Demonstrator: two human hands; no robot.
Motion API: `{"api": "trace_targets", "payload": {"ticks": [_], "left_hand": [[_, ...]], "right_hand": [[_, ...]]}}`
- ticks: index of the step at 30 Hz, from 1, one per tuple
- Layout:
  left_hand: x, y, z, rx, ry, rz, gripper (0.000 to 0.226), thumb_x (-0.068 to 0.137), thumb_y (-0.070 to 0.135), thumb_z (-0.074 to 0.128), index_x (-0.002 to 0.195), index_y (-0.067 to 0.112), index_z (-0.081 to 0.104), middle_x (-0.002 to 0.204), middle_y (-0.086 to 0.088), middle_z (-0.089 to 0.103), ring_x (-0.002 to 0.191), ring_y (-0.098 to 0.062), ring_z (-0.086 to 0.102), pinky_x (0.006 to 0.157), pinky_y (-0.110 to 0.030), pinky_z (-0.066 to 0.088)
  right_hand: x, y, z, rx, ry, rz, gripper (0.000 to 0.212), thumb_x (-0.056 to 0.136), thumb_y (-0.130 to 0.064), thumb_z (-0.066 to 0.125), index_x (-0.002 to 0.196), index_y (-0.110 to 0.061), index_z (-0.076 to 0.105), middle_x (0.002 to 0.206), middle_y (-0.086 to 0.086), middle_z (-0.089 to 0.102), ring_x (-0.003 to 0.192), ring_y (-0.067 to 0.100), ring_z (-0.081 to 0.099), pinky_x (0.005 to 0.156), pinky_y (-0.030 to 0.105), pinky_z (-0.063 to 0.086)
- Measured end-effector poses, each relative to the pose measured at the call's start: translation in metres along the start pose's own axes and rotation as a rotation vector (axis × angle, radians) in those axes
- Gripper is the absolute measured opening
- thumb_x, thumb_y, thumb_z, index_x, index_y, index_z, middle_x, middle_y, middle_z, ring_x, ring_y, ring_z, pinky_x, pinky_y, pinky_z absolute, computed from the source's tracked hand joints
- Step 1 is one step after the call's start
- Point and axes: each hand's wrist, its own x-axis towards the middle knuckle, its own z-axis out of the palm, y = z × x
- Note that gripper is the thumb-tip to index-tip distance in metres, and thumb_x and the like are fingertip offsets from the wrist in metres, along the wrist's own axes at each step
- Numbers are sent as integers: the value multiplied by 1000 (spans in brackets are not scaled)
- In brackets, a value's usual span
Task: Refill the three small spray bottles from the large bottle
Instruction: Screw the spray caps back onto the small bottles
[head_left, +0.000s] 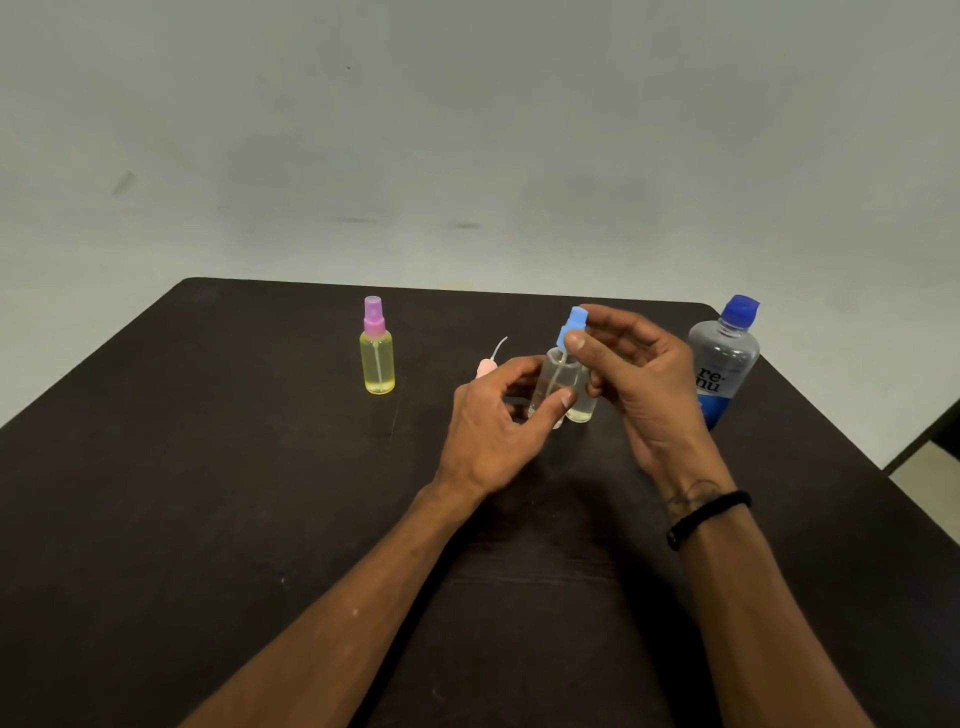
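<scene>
Hands meet at table centre: left hand grips a clear spray bottle, right hand pinches its blue sprayer. Large bottle stands at three o'clock, yellow spray bottle at nine.

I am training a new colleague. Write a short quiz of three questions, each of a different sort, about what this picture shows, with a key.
1. True or false: the large bottle with the blue cap stands closed on the table.
2. Which spray head does the right hand hold? A) pink B) blue C) peach
3. Fill in: the left hand grips a ______ small bottle.

Key
1. True; its cap is on.
2. B; the fingers pinch the blue spray head at the neck of the clear bottle. The pink one sits on the yellow bottle; the peach spray head lies on the table.
3. clear
</scene>
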Motion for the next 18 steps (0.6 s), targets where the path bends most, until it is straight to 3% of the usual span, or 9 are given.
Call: {"api": "trace_targets", "payload": {"ticks": [6, 14, 18], "left_hand": [[0, 0, 1, -1, -7, -10, 38, 93, 33, 80, 127, 17, 73, 110, 10, 78, 101, -2, 74, 86, -30, 64], [2, -2, -1, -10, 12, -14, 36, 94, 31, 80, 126, 17, 74, 110, 10, 78, 102, -1, 73, 87, -23, 62], [1, -2, 0, -9, 2, -18, 37, 93, 33, 80, 126, 18, 73, 110, 10, 78, 102, -2, 74, 87, -28, 63]], "right_hand": [[0, 2, 2, -38, 16, -15, 43, 83, -20, 88, 124, -14, 75, 116, 5, 79, 97, 15, 74, 63, 21, 53], [1, 1, -3, 43, -44, 26, 39, 93, -9, 77, 131, -9, 71, 119, 10, 79, 70, 3, 65, 61, 20, 51], [1, 3, -1, 36, -19, 16, 39, 87, -10, 84, 124, -11, 75, 116, 10, 79, 85, 8, 71, 65, 24, 51]]}}
